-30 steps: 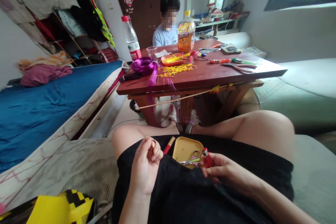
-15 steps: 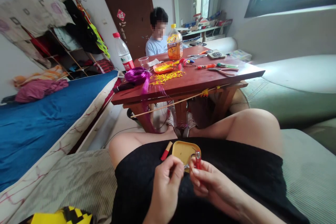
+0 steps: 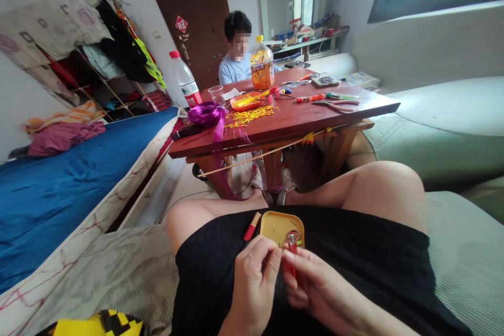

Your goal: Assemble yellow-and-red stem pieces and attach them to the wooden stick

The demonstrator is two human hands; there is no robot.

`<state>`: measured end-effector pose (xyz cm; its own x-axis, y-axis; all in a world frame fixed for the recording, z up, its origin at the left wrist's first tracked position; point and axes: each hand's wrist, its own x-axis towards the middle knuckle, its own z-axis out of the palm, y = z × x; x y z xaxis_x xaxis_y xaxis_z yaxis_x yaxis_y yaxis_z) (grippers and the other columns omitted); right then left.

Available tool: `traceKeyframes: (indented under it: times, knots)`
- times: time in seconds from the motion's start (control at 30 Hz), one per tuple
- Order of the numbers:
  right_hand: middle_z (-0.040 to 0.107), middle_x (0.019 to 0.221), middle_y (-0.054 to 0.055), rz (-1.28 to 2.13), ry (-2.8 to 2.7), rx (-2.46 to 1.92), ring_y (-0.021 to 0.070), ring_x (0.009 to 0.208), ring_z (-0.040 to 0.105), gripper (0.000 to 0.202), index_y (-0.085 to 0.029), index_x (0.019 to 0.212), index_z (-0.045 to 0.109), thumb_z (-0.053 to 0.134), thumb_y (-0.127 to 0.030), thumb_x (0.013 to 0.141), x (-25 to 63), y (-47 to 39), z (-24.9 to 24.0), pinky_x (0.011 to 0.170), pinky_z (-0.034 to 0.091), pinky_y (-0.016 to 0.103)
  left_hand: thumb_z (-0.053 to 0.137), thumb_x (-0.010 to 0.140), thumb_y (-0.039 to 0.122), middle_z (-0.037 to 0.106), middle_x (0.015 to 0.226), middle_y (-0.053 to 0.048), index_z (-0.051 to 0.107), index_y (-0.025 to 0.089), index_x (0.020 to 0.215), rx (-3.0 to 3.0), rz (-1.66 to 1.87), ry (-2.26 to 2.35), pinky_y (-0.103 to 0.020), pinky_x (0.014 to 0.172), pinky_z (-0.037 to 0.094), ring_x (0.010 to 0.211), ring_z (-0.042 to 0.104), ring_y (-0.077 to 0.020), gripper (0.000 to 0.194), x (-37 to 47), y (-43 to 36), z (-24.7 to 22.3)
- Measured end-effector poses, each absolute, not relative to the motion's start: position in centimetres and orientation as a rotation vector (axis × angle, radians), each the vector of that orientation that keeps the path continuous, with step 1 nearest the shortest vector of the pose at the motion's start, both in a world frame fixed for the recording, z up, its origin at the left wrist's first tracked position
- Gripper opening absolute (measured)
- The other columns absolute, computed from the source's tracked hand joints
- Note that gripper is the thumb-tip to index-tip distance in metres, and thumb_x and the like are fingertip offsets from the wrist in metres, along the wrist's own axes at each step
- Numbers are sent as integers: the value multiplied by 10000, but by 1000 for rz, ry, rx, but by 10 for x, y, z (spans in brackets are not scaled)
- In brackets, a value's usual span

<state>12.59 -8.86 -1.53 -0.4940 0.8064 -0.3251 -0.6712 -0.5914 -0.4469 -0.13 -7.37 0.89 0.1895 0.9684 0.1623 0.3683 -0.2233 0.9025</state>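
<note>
My right hand (image 3: 311, 275) is wrapped round a red lighter (image 3: 292, 244) with a metal top, held upright. My left hand (image 3: 255, 273) is closed in a pinch, its fingertips close to those of my right hand; what it pinches is too small to make out. Just beyond both hands, a yellow tray (image 3: 275, 223) rests on the black cloth over my lap, with small dark bits and a ring-like item in it. A red and tan tube (image 3: 252, 226) lies to the left of the tray.
A red table (image 3: 287, 125) ahead carries a purple fibre bundle (image 3: 207, 114), yellow pieces (image 3: 252, 115), pliers (image 3: 338, 106), a clear bottle (image 3: 185, 80) and an orange drink bottle (image 3: 262, 65). A stick (image 3: 252, 157) hangs along its near edge. A person (image 3: 235, 65) sits behind it.
My hands have come closer together, fingertips nearly meeting. The lighter has shifted slightly left and down. The view has turned a little.
</note>
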Motion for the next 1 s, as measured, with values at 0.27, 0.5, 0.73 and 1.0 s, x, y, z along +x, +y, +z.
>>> traceKeyframes:
  times: [0.27, 0.5, 0.73, 1.0]
  knots:
    - [477, 503, -32, 1783, -738, -974, 81, 476, 400, 489, -145, 564, 545, 587, -616, 687, 132, -79, -20, 481, 321, 215, 694, 679, 326, 415, 479, 63, 457, 165, 608, 482, 970, 755, -185, 455, 198, 436, 255, -49, 295, 3, -74, 0]
    - [606, 538, -21, 1734, -793, -841, 139, 495, 582, 323, -171, 673, 560, 786, -374, 563, 126, -72, -9, 546, 461, 261, 748, 617, 249, 467, 446, 61, 494, 156, 640, 290, 920, 748, -167, 426, 183, 395, 322, -34, 271, 5, -74, -11]
    - [606, 541, -23, 1700, -777, -820, 129, 465, 581, 284, -171, 654, 543, 759, -350, 616, 124, -78, -18, 488, 478, 248, 785, 565, 274, 507, 480, 56, 534, 145, 668, 270, 934, 859, -164, 416, 204, 390, 365, -29, 301, 8, -76, -14]
    - [539, 548, -28, 1571, -810, -947, 98, 518, 481, 337, -152, 647, 562, 692, -462, 661, 126, -78, -22, 519, 392, 214, 756, 600, 244, 485, 469, 52, 514, 134, 602, 264, 987, 823, -154, 425, 234, 403, 348, -22, 265, 11, -76, -11]
